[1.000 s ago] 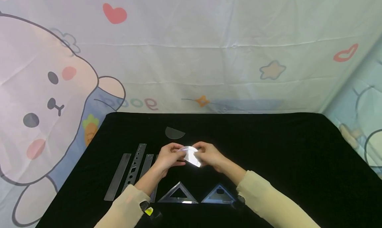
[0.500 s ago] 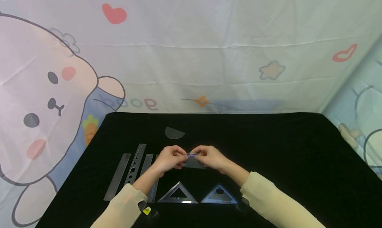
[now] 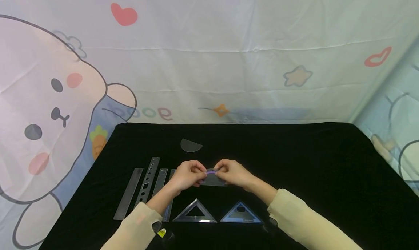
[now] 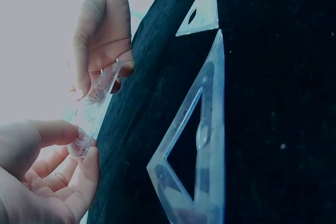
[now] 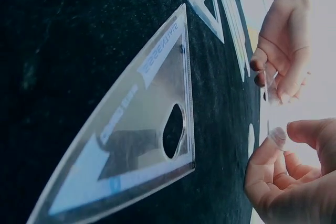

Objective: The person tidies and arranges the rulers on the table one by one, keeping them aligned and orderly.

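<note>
A clear protractor (image 3: 212,180) with a purple arc is held between both hands at mid-table, straight edge toward the person. My left hand (image 3: 187,175) pinches its left end between thumb and fingers. At the opposite end, my right hand (image 3: 235,174) grips it the same way. In the left wrist view, the protractor (image 4: 94,106) shows fine radiating lines, and it appears raised off the cloth. Nearer the person lie two triangular set squares: a clear one (image 3: 187,217) with a triangular cutout, and a blue-marked one (image 3: 240,216) with a smaller hole.
Left of the hands, several straight rulers lie side by side, among them a plain one (image 3: 128,194) and one with shaped holes (image 3: 148,179). Another half-round protractor (image 3: 191,145) lies farther back. Black cloth (image 3: 311,162) covers the table, and a printed curtain (image 3: 242,53) hangs behind it.
The bright glare on the protractor is gone as its tilt changed, and its straight edge now faces the person. Both hands shifted slightly and still hold it.
</note>
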`<action>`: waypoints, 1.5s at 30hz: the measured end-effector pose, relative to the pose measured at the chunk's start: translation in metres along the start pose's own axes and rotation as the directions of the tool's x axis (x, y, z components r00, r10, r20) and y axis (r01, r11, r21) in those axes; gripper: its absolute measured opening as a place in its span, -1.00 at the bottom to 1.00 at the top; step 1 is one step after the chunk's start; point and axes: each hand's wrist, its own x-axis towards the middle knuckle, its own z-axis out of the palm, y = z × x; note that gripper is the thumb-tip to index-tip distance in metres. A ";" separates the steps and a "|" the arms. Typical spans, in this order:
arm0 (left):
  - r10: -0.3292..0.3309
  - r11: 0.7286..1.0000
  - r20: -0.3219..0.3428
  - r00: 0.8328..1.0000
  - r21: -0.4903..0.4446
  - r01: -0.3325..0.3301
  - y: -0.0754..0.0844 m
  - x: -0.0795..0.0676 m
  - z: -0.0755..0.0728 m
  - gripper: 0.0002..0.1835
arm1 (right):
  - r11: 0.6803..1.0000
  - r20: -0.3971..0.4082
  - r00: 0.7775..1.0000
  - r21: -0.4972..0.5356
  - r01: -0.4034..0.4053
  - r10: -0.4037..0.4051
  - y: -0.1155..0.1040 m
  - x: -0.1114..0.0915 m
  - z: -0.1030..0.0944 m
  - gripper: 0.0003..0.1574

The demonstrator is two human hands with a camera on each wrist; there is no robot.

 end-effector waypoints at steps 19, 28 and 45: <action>0.071 0.997 0.047 0.996 -0.027 -0.069 0.011 0.001 0.025 -0.89 | 0.997 0.001 0.998 -0.046 0.057 -0.057 0.012 -0.023 -0.025 -0.82; 0.095 0.995 0.078 0.992 -0.026 -0.093 0.017 0.001 0.039 -0.90 | 0.993 0.000 0.997 -0.090 0.080 -0.081 0.015 -0.038 -0.034 -0.81; 0.152 0.988 0.141 0.978 -0.032 -0.149 0.027 0.002 0.072 -0.89 | 0.970 -0.010 0.994 -0.218 0.108 -0.113 0.030 -0.067 -0.052 -0.84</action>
